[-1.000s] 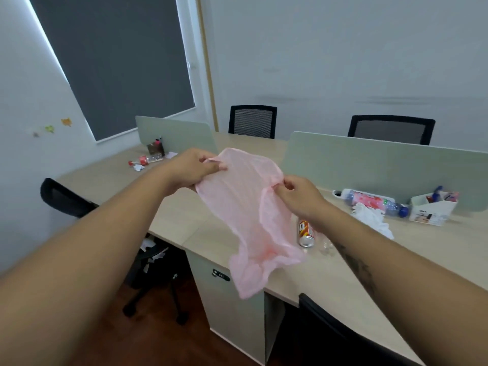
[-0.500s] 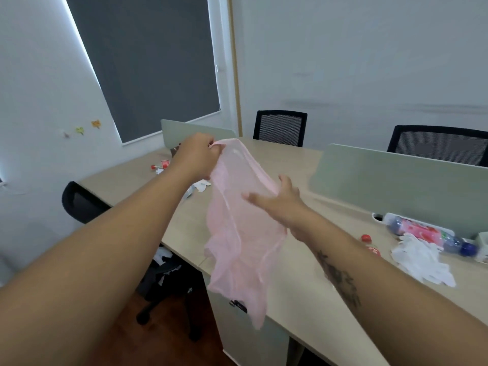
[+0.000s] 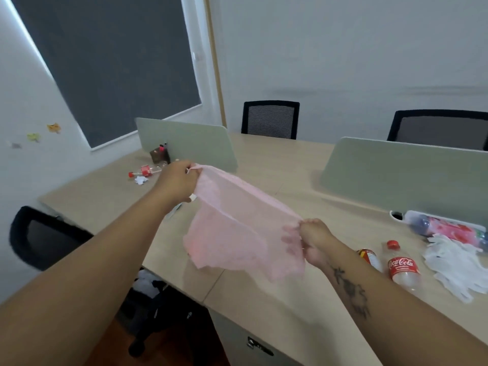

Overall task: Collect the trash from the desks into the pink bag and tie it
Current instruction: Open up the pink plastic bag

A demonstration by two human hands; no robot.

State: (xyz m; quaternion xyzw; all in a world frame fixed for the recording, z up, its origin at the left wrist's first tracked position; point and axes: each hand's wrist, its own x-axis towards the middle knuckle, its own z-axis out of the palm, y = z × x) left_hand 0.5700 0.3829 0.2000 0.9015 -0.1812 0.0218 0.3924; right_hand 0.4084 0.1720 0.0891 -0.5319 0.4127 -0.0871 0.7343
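Pink bag (image 3: 237,228) now taut between both hands (image 3: 179,180) (image 3: 315,243)

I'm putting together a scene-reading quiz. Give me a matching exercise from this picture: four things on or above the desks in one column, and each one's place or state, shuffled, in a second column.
Things:
1. pink bag
2. Coca-Cola bottle
3. white tissue
4. pen holder

Places or states:
A. at the foot of the far left divider
B. crumpled at the right edge of view
C. stretched between the left hand and the right hand
D. on the desk beside a can

Pairs: 1-C, 2-D, 3-B, 4-A.
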